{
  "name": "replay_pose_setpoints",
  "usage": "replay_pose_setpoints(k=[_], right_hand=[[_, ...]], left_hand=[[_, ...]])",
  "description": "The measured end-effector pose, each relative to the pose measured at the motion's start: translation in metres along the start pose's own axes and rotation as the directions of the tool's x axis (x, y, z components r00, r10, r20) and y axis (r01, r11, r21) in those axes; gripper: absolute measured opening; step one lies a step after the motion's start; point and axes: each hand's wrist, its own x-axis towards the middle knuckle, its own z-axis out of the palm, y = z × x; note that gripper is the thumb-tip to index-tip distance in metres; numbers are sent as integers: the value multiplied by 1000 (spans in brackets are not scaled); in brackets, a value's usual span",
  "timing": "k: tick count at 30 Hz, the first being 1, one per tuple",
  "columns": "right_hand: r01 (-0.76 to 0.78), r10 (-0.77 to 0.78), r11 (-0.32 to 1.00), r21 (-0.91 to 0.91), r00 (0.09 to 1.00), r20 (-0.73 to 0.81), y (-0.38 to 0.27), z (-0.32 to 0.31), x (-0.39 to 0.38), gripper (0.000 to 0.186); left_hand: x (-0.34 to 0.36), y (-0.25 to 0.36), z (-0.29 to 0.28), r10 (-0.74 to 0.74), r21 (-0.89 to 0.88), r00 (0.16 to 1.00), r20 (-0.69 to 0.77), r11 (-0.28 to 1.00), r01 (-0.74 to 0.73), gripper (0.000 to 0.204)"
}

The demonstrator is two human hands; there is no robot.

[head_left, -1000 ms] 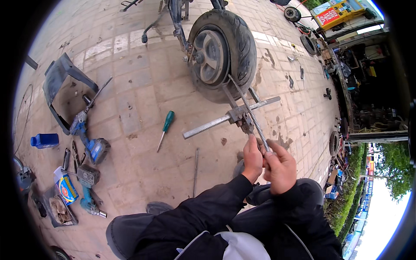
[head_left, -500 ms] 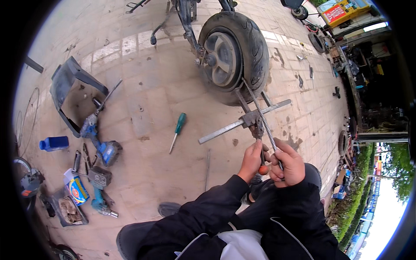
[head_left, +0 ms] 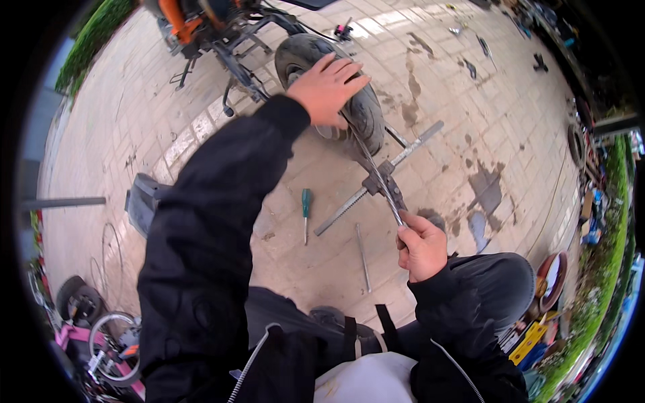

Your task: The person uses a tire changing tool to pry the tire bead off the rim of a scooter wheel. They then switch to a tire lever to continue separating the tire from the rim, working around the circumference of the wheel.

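Black tyre (head_left: 367, 114) under spread left hand (head_left: 326, 91) | steel bar (head_left: 387, 193), lower end clenched in right hand (head_left: 424, 248)

I see the dusty black tyre (head_left: 367, 115) standing upright. The toothed metal bar (head_left: 342, 211) sits crosswise at its near side, and the slim grey rod (head_left: 384, 187) slants over that bar, its far end seemingly against the tyre, though my view there blurs.
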Motion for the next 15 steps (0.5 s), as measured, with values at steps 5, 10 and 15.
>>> replay_pose_setpoints(k=[5,10,15], right_hand=[[-15,21,996,91,997,-73,25,17,-7,36],[74,-51,987,141,986,-160,70,54,-5,36],[106,-42,963,248,967,-251,77,91,4,37]], left_hand=[[44,-25,20,287,94,956,56,952,-292,83],[48,-26,34,351,143,933,-81,930,-338,75],[60,-25,49,278,156,949,-148,954,-255,68]])
